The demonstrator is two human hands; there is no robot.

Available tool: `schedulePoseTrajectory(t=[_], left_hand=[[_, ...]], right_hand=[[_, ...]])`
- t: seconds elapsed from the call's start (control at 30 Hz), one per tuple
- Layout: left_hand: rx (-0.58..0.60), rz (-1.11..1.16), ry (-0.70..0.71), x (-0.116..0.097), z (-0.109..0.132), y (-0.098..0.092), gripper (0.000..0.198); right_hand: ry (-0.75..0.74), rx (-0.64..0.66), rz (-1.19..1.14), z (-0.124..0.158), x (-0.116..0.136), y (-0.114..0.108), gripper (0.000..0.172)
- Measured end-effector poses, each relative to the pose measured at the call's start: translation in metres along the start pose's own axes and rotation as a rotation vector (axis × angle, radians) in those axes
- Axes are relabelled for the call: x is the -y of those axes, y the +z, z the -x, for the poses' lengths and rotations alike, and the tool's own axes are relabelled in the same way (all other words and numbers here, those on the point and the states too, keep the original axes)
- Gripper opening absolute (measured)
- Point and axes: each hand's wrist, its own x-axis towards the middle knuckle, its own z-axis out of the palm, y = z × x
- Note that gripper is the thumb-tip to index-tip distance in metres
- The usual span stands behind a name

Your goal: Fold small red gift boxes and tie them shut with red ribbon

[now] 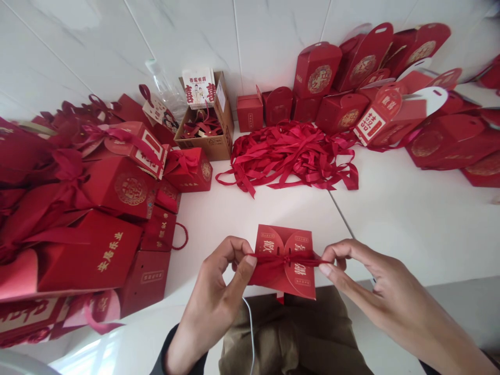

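A red gift box point(283, 239) with gold and white characters sits at the table's front edge, its curved flaps folded over the top. Across it runs a dark red ribbon point(287, 260), crossed or knotted at the middle. My left hand point(228, 278) pinches the ribbon at the box's left side between thumb and fingertips. On the right side, my right hand point(351, 265) pinches the other part of the ribbon. The ribbon looks taut between the two hands. A short red end hangs below the box's front edge.
Behind the box lies a heap of loose red ribbons point(291, 156). Red boxes with bows point(128, 192) are piled at the left, and untied red boxes point(359, 65) stand at the back right. A cardboard box point(223, 140) stands near the wall. A white cable point(251, 333) hangs below.
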Motion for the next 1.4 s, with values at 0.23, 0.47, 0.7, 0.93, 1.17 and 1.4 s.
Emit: schedulePoseTrajectory(t=[0.23, 0.47, 0.7, 0.93, 1.17, 1.4], left_hand=[[-0.188, 0.018, 0.145, 0.002, 0.001, -0.001, 0.024], [-0.024, -0.057, 0.068, 0.011, 0.004, -0.002, 0.040], [-0.095, 0.001, 0.017, 0.003, 0.005, -0.012, 0.041], [-0.158, -0.034, 0.038, 0.002, 0.008, -0.020, 0.039], [-0.146, -0.142, 0.044, -0.005, 0.012, -0.034, 0.026], [-0.241, -0.282, 0.181, -0.003, -0.003, -0.024, 0.016]], right_hand=[[0.049, 0.050, -0.032, -0.002, -0.007, -0.010, 0.046], [0.095, 0.187, -0.076, -0.009, -0.006, -0.007, 0.039], [0.093, 0.111, -0.057, -0.008, -0.012, -0.015, 0.036], [0.107, -0.095, 0.048, -0.004, -0.021, -0.020, 0.035], [0.095, -0.237, 0.107, -0.001, -0.030, -0.022, 0.034], [-0.302, -0.218, 0.172, 0.009, 0.008, 0.001, 0.018]])
